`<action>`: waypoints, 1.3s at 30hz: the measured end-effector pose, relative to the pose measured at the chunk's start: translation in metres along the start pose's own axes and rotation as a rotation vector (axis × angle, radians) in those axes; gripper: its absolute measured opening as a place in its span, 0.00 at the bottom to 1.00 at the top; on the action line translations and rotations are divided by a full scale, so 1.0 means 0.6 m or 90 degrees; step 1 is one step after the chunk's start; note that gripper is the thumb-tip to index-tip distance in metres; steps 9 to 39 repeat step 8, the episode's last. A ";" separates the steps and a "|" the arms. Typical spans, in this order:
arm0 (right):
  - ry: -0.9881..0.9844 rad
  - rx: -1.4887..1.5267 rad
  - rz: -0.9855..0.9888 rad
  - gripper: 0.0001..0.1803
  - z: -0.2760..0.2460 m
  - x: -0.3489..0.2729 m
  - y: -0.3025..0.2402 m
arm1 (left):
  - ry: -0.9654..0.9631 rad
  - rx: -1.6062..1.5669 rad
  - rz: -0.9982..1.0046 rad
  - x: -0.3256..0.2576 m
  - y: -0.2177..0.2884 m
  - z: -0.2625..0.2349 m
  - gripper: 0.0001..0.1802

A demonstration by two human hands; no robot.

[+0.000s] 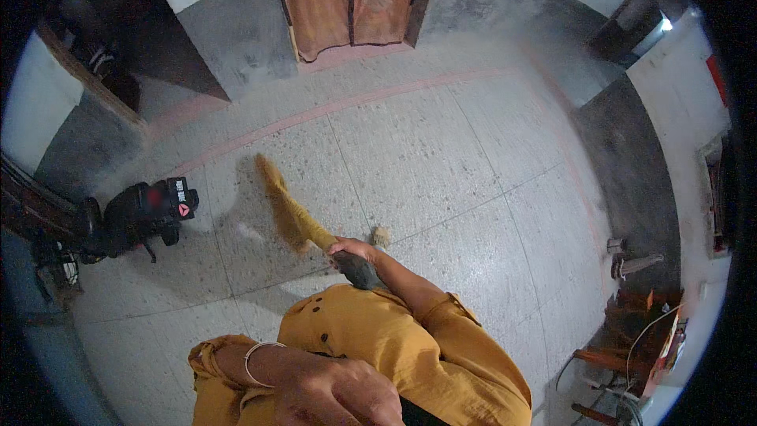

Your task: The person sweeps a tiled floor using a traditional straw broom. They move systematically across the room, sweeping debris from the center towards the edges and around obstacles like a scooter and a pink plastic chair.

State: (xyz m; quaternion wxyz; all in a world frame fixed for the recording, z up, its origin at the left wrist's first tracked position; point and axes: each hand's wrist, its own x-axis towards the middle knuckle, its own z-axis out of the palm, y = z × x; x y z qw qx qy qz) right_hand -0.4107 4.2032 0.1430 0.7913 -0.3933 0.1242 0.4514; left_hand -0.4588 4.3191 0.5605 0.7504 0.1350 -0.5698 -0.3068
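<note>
My right hand (352, 249) is wrapped round a grass broom (308, 225), gripping it where the yellow bristles meet the dark handle (359, 270). The broom slants away to the far left, its brownish tip (266, 166) spread low over the speckled floor (441, 189). Close by my right hand, a small beige lump (381, 236) lies on the tiles; its kind cannot be made out. My left hand (339, 394), with a pale bangle (256, 363) at the wrist, is bent in front of my mustard-yellow clothes at the lower edge. Its fingers are mostly hidden.
A black scooter (142, 217) stands at the left. Brown curtains (351, 0) hang in the far doorway. Along the right wall are wooden furniture (631, 359) with loose cables (643, 331) and a small pale object (637, 265). Dark openings show at far left and far right.
</note>
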 end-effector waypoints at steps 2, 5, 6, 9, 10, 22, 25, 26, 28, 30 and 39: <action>-0.002 -0.016 0.034 0.28 -0.042 0.015 -0.039 | -0.007 0.016 -0.015 0.035 -0.010 -0.041 0.15; -0.001 0.026 0.032 0.28 -0.122 -0.005 -0.091 | -0.082 0.129 0.134 0.071 -0.068 -0.122 0.15; 0.002 0.052 0.022 0.28 -0.155 -0.026 -0.106 | -0.076 0.118 0.121 0.085 -0.077 -0.145 0.15; -0.108 0.056 0.027 0.33 -0.224 -0.111 -0.169 | 0.026 -0.047 -0.097 0.114 -0.058 -0.162 0.17; -0.108 0.056 0.027 0.33 -0.224 -0.111 -0.169 | 0.026 -0.047 -0.097 0.114 -0.058 -0.162 0.17; -0.108 0.056 0.027 0.33 -0.224 -0.111 -0.169 | 0.026 -0.047 -0.097 0.114 -0.058 -0.162 0.17; -0.108 0.056 0.027 0.33 -0.224 -0.111 -0.169 | 0.026 -0.047 -0.097 0.114 -0.058 -0.162 0.17; -0.108 0.056 0.027 0.33 -0.224 -0.111 -0.169 | 0.026 -0.047 -0.097 0.114 -0.058 -0.162 0.17; -0.108 0.056 0.027 0.33 -0.224 -0.111 -0.169 | 0.026 -0.047 -0.097 0.114 -0.058 -0.162 0.17; -0.108 0.056 0.027 0.33 -0.224 -0.111 -0.169 | 0.026 -0.047 -0.097 0.114 -0.058 -0.162 0.17; -0.108 0.056 0.027 0.33 -0.224 -0.111 -0.169 | 0.026 -0.047 -0.097 0.114 -0.058 -0.162 0.17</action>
